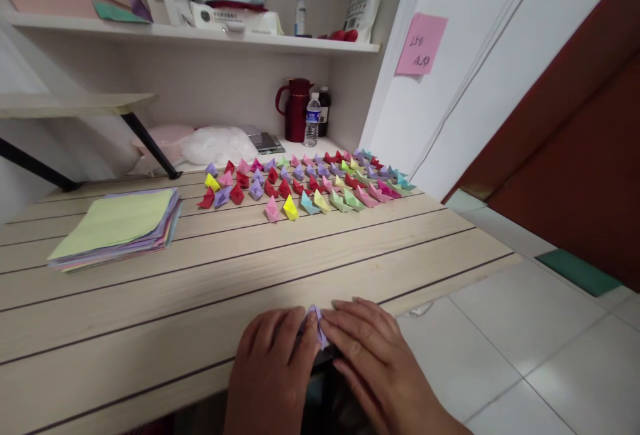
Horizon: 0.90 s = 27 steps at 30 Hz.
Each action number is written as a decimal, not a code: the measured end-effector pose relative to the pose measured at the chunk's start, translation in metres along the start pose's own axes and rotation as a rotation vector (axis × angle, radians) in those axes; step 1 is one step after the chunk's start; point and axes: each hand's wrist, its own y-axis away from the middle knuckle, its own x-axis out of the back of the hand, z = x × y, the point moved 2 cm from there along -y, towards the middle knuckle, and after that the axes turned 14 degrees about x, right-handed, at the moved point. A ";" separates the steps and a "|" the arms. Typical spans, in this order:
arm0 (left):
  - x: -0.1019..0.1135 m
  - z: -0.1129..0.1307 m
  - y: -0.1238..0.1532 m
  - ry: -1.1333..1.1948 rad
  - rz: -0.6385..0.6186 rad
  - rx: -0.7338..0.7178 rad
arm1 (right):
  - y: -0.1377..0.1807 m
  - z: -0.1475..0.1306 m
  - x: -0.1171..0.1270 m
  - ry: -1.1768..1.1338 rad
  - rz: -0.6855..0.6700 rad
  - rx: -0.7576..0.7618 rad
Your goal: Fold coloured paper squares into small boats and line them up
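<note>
A small piece of folded purple paper [315, 325] lies at the front edge of the table, between my two hands. My left hand [277, 355] presses on it from the left with its fingers bent, the index fingertip on the paper. From the right, my right hand [373, 355] holds the paper's other side with its fingertips, the fingers close together. Both hands hide part of the paper, so its full shape cannot be made out. Farther back, several rows of folded paper boats [310, 203] in many colours stand on the wooden table [225, 255].
On the left lies a stack of coloured paper sheets [115, 222], yellow-green on top. Behind the boats are a red jug [297, 112], a water bottle [313, 122] and a clear plastic bag [217, 146]. A black-legged riser [75, 105] stands back left. Tiled floor [490, 355] lies right of the table.
</note>
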 end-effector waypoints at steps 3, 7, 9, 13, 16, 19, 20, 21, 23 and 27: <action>0.003 -0.002 -0.003 0.005 0.008 -0.008 | 0.000 0.002 -0.003 0.039 -0.044 0.001; 0.005 -0.004 -0.007 0.061 -0.002 0.031 | 0.001 0.004 -0.003 0.096 -0.080 -0.004; 0.006 -0.005 -0.008 0.078 0.004 0.047 | 0.002 0.004 -0.002 0.129 -0.107 0.007; 0.005 -0.005 -0.002 0.009 0.054 0.026 | 0.003 0.001 -0.003 0.199 -0.123 0.024; 0.000 -0.002 0.009 -0.032 -0.027 -0.003 | 0.006 -0.001 -0.007 0.205 -0.116 0.019; -0.004 0.000 0.019 -0.019 -0.084 0.067 | 0.009 -0.004 -0.010 0.188 -0.093 -0.009; -0.004 0.000 0.022 -0.022 -0.096 0.084 | 0.010 -0.005 -0.011 0.173 -0.076 -0.023; -0.005 0.001 0.023 -0.029 -0.105 0.095 | 0.010 -0.007 -0.011 0.153 -0.052 -0.039; -0.005 0.003 0.026 -0.048 -0.114 0.110 | 0.010 -0.010 -0.013 0.117 -0.007 -0.058; -0.008 0.008 0.031 -0.078 -0.101 0.110 | 0.009 -0.019 -0.023 0.173 0.044 -0.012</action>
